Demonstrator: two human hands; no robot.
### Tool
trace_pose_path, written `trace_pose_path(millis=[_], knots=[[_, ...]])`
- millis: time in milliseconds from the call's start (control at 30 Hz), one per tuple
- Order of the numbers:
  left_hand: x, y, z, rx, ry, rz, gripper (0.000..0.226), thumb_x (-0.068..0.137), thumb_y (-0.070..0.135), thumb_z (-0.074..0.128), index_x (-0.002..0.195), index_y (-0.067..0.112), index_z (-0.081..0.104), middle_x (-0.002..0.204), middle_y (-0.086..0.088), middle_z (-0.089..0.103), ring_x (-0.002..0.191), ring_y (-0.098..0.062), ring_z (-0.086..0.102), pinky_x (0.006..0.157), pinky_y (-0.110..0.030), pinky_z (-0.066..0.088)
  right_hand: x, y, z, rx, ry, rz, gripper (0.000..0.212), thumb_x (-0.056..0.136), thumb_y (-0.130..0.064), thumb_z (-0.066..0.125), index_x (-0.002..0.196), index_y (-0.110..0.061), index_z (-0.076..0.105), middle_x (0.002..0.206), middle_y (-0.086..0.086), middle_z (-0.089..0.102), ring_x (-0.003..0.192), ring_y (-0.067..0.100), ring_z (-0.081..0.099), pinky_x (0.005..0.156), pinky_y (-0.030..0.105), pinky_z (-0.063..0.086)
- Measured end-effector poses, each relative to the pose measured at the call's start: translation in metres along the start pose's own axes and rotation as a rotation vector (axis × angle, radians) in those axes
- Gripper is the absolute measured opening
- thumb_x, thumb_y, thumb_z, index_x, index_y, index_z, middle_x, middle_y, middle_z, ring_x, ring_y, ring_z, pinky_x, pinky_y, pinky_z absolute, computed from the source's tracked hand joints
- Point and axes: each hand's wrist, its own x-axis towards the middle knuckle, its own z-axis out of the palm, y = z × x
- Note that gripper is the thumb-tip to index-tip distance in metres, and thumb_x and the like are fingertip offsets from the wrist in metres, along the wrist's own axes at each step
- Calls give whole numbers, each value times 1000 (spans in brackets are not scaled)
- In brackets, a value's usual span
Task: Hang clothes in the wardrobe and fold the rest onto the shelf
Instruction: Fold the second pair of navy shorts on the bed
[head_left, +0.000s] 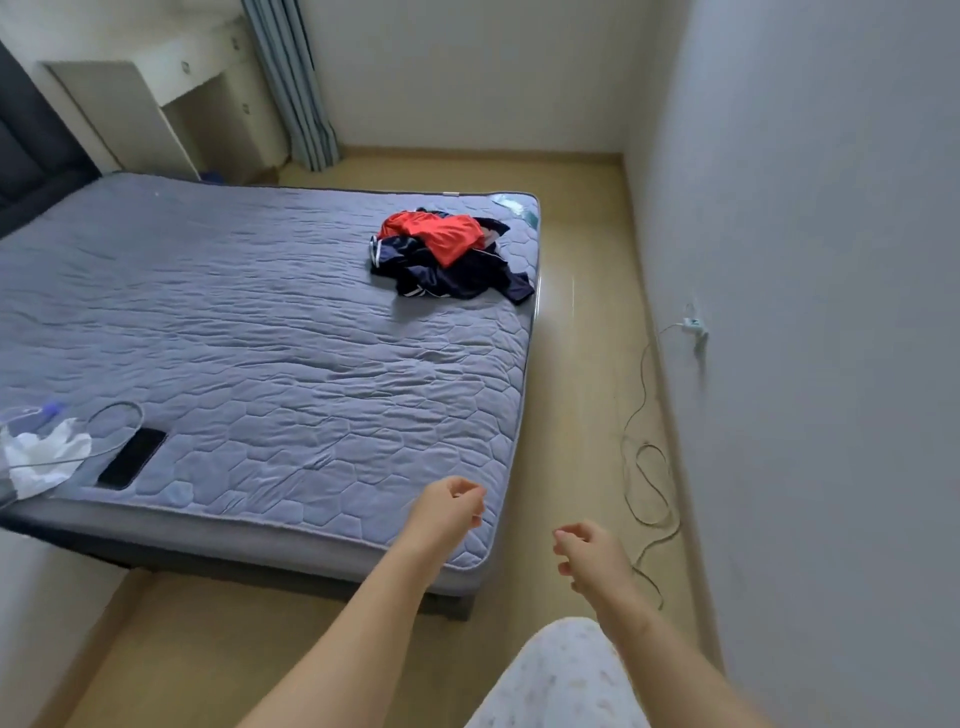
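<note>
A small heap of clothes (449, 254) lies near the far right corner of the bed (249, 332): an orange-red garment on top of dark navy ones with white stripes. My left hand (449, 509) hovers over the bed's near right corner, fingers loosely curled and holding nothing. My right hand (589, 553) hangs over the floor just beyond that corner, also loosely curled and empty. Both hands are well short of the heap. No wardrobe or shelf is in view.
A black phone (132, 458) with a cable and crumpled white tissue (41, 457) lie at the bed's near left. A white cable (647, 467) trails from a wall socket (696, 327) along the floor strip on the right. A white desk (156, 83) and curtain (291, 83) stand behind.
</note>
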Motion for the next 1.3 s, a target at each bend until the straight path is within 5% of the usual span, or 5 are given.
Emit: trace_pose_path(millis=[333,733,967,1167,1300], knots=[[171,128,79,9,-17,16,15,93,11,51,81,14,59,68,0,57,60,-11,52,44,-10,38,180,-89,-96,34,25,15,12,91,-15,49,93,-13,60,88,3,59,79,20,53,64,25,38],[322,286,130,-61,16,-13,12,94,14,47,90,21,56,71,3,59,64,-11,55,53,-20,37,349,-212,-181,-41,-44,-2,17,93,-17,46,102,-13,60,95,3,59,87,19,54,66,24,39],[450,353,116,-159,26,-21,10,95,12,45,103,16,51,75,-1,57,65,-13,52,54,-20,37,481,-291,-184,-62,-35,-19,11,93,-16,47,92,-15,58,88,2,59,81,19,54,67,26,39],[577,419,49,-174,139,-23,11,93,12,48,97,15,58,85,-5,62,68,-11,57,41,-6,39,598,-399,-139,-152,-112,-48,11,93,-18,48,87,-19,58,91,3,59,82,20,53,61,23,37],[635,445,8,-198,184,-72,13,92,16,48,88,24,58,82,2,63,68,-9,59,53,-15,42,650,-465,-109,-182,-188,-72,18,92,-17,49,76,-24,55,79,-3,58,71,14,52,57,22,35]])
